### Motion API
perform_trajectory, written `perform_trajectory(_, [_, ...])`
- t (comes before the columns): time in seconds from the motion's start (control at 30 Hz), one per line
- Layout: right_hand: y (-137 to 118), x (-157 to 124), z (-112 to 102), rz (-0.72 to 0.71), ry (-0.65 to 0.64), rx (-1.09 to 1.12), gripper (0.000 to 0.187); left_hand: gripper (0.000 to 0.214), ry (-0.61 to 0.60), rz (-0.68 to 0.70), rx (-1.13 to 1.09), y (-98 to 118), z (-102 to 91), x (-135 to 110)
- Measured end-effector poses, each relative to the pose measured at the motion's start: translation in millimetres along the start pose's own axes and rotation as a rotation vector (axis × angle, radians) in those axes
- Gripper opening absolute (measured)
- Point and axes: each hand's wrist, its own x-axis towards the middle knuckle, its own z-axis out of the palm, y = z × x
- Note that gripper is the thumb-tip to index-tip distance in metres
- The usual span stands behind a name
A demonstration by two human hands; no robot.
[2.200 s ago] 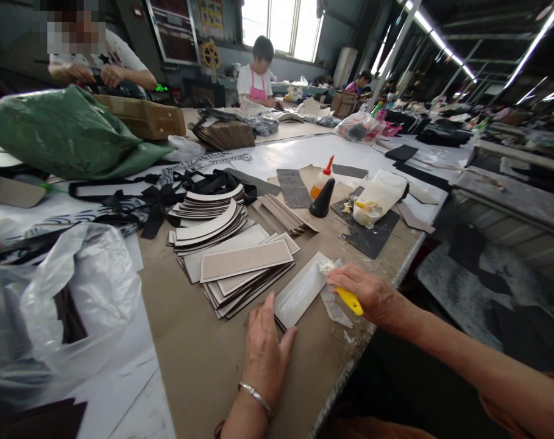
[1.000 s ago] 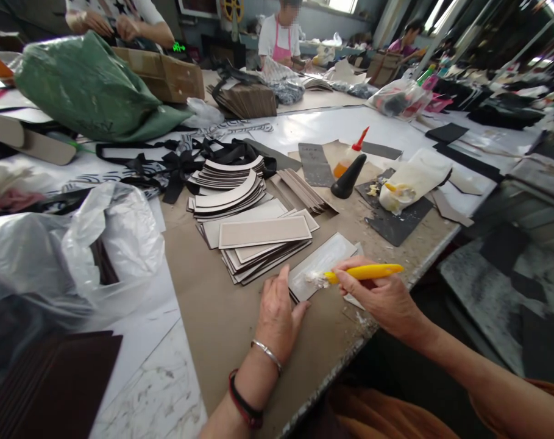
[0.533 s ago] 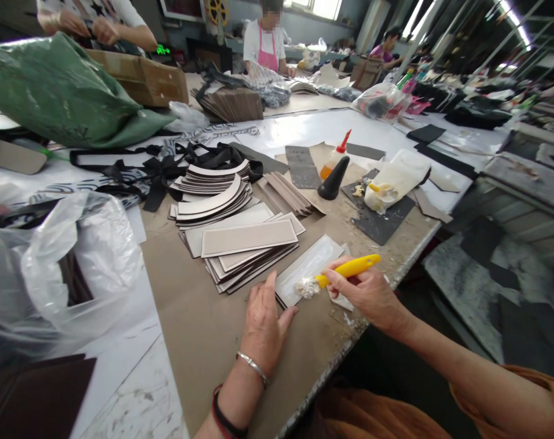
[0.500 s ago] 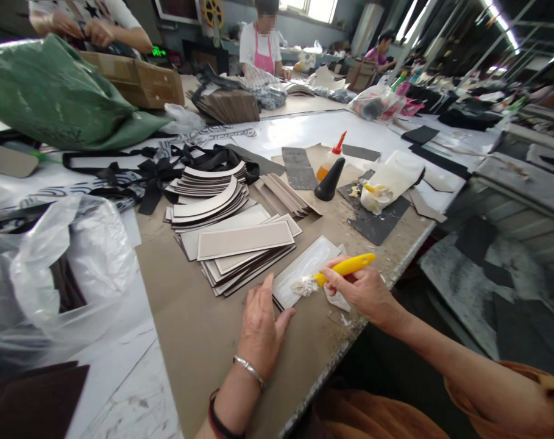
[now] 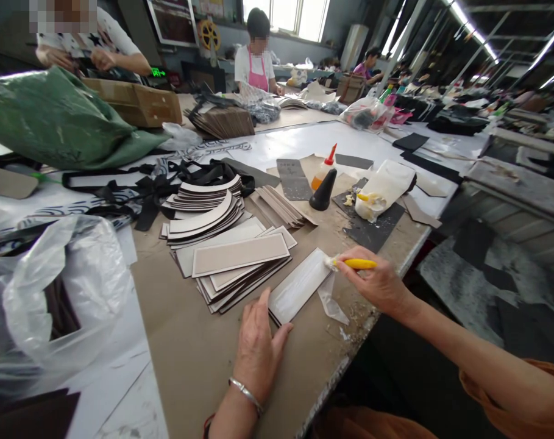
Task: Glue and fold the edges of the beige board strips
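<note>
A glossy rectangular panel lies on the brown paper near the table's front edge. My left hand rests flat by its near corner, fingers stretched, thumb touching the panel. My right hand grips a yellow-handled glue brush, whose whitish bristles touch the panel's far right end. A crumpled scrap of clear plastic lies under the right hand.
A fanned stack of rectangular panels and curved pieces lies just beyond. Further right stand an orange-capped glue bottle, a black cone and a white glue bag. A clear plastic bag fills the left. Other people work at the far tables.
My right hand moved the brush from the panel's near left part to its far right end. The left hand stayed at the near corner. The view shifted a little.
</note>
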Motion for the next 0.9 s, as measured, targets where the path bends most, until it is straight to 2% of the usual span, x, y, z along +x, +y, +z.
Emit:
perform_trajectory(0.2, [-61,-19,11,-0.062,-0.205,0.287,0.011,0.059,0.009,0.017,-0.015,0,0.0,0])
perform_trajectory(0.27, [-72,-20,9,-0.077,-0.222,0.368,0.013,0.060,0.006,0.020,-0.016,0,-0.7,0])
perform_trajectory(0.47, [-56,-14,2,-0.123,-0.167,0.213,0.017,0.069,-0.033,-0.029,-0.041,5,-4.0,2])
perform_trajectory(0.6, [-60,-15,11,-0.191,-0.286,0.230,0.021,0.071,-0.032,-0.055,-0.052,6,-4.3,1])
perform_trajectory(0.73, [-75,-16,23,-0.253,-0.416,0.288,0.018,0.066,-0.033,-0.059,-0.063,5,-2.2,-1])
perform_trajectory(0.8, [-74,-15,23,-0.274,-0.468,0.282,0.016,0.065,-0.034,-0.069,-0.069,5,-1.3,-2])
perform_trajectory(0.9, [-61,-10,13,-0.272,-0.421,0.197,0.019,0.068,-0.035,-0.085,-0.063,5,-0.9,-2])
